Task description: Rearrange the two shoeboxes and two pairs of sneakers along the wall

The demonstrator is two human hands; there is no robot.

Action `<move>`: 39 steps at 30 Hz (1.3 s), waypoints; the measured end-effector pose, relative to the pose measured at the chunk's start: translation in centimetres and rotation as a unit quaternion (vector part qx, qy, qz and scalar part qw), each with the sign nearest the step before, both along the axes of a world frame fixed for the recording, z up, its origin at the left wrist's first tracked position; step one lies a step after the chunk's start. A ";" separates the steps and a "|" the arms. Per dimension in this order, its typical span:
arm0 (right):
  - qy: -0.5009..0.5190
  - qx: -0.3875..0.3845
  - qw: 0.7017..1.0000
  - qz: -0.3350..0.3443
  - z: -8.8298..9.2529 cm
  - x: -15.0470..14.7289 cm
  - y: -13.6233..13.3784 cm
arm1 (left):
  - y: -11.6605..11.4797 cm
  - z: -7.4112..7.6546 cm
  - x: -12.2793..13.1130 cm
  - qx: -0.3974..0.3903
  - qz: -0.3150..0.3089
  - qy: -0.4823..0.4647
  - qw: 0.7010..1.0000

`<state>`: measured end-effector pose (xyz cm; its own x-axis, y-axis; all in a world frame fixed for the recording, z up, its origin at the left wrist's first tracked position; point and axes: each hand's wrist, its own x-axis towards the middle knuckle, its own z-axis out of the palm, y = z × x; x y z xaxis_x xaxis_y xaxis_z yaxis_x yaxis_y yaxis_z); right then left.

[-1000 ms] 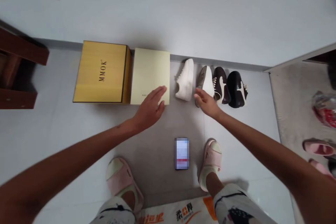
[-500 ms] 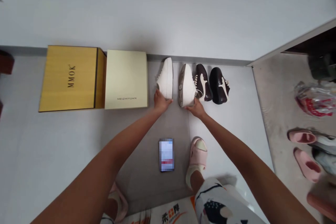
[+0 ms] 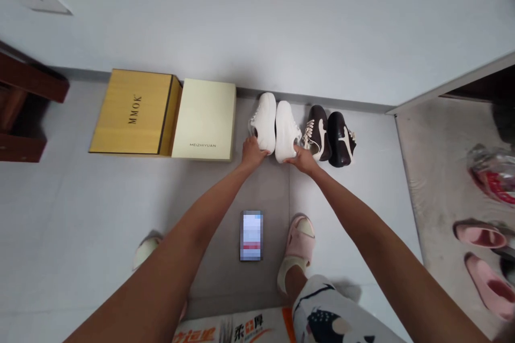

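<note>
Two white sneakers stand side by side near the wall, toes pointing at it. My left hand [image 3: 253, 153] grips the heel end of the left white sneaker [image 3: 265, 122]. The heel of the right white sneaker [image 3: 285, 129] is held by my right hand [image 3: 302, 159]. Only a narrow gap separates the pair. Just to the right are a dark brown sneaker [image 3: 321, 127] with cream trim and laces and its mate, another dark brown sneaker [image 3: 338, 142], tipped on its side.
A pale yellow shoe box [image 3: 205, 118] and a golden shoe box [image 3: 132, 112] line the wall at left. A phone [image 3: 251, 236] lies on the floor before my slippered foot [image 3: 301, 238]. Pink slippers [image 3: 480, 235] are at right, dark red wooden furniture [image 3: 32, 75] far left.
The two white sneakers have come together. The left one moved right beside the other, and the right one, tilted with its sole showing before, now hides its sole. My view has shifted left.
</note>
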<state>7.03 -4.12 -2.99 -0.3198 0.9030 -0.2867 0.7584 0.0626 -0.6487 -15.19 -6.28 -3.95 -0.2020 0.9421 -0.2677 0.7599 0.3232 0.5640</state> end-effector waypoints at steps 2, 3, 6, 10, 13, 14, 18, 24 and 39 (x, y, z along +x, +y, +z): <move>-0.024 0.020 0.999 0.024 0.8 -0.5 0.2 | 0.4 0.5 -0.3 0.026 -0.045 0.030 0.998; -0.042 0.027 0.998 0.036 1.2 -0.7 0.3 | 0.5 0.8 -0.5 0.033 -0.069 0.047 0.996; -0.116 0.042 0.989 0.079 2.5 -1.4 0.7 | 0.6 1.5 -1.1 0.033 -0.142 0.098 0.984; -0.229 0.054 0.961 0.144 4.3 -2.7 1.3 | 0.2 2.2 -1.3 0.025 -0.202 0.158 0.966; -0.290 0.059 0.938 0.179 5.1 -3.8 1.7 | 0.0 2.2 -1.0 0.029 -0.211 0.188 0.959; -0.304 0.061 0.932 0.189 5.2 -4.2 1.8 | 0.1 2.1 -0.8 0.032 -0.211 0.194 0.957; -0.333 0.051 0.916 0.218 5.4 -5.8 2.2 | 0.8 1.7 -0.3 0.039 -0.204 0.201 0.957; -0.344 0.047 0.907 0.239 4.9 -7.4 2.7 | 1.4 2.0 -0.2 0.028 -0.190 0.195 0.962; -0.351 0.041 0.907 0.228 3.8 -9.4 3.5 | 1.4 1.8 -0.9 0.010 -0.177 0.170 0.969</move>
<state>-2.33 -0.63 0.79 -0.4304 0.7497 -0.5028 0.8660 0.5001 0.0044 -16.14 -4.87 -2.12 0.0621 0.9726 -0.2242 0.9641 -0.0003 0.2657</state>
